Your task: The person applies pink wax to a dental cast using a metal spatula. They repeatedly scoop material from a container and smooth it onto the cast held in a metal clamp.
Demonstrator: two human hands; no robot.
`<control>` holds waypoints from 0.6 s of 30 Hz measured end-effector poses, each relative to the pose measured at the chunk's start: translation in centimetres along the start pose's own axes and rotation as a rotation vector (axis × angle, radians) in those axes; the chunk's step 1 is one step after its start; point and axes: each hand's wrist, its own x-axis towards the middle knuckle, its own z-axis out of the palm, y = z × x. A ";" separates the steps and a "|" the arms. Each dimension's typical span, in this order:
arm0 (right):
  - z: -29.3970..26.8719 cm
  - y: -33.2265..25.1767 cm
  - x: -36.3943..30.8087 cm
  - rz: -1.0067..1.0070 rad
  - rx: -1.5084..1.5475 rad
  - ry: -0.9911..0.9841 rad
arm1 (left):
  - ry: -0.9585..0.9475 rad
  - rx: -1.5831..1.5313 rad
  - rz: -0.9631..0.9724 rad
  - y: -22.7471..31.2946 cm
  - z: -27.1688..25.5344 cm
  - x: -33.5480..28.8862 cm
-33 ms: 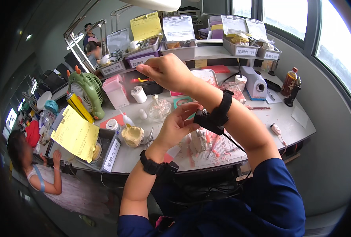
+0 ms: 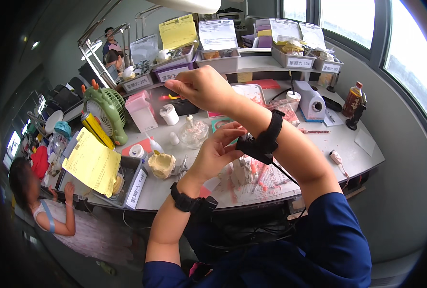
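Note:
My left hand (image 2: 216,152) grips a small black wrist-worn device (image 2: 253,146) on my right wrist, thumb below and fingers above. The device hangs from a black strap (image 2: 272,132), and a dark cable runs down from it. My right hand (image 2: 201,89) is raised over the bench with its fingers curled in and the thumb lying forward; nothing shows in it. A similar black band (image 2: 189,201) sits on my left wrist. Below my hands lie a plaster dental model (image 2: 161,165), a glass spirit lamp (image 2: 193,132) and a printed sheet (image 2: 271,187) strewn with pink wax scraps.
A grey case box (image 2: 136,185) with a yellow form stands at the left edge. Behind it is a green fan (image 2: 105,115). Several case boxes line the back shelf (image 2: 252,62). A white machine (image 2: 309,103) and a brown bottle (image 2: 353,98) stand right. A person (image 2: 69,225) is at left.
My left fingers have shifted very slightly on the wrist device. Both arms otherwise hold the same pose.

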 end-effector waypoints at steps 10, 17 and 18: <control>0.1 -1.3 0.0 -0.076 0.036 0.031 | -0.070 0.107 -0.017 0.2 -0.5 -0.2; 0.2 -1.4 0.0 -0.107 0.015 0.025 | -0.045 0.165 0.071 -0.4 -0.2 -0.4; 0.2 -1.3 0.0 -0.110 0.019 0.029 | -0.039 0.181 0.070 -0.3 -0.2 -0.5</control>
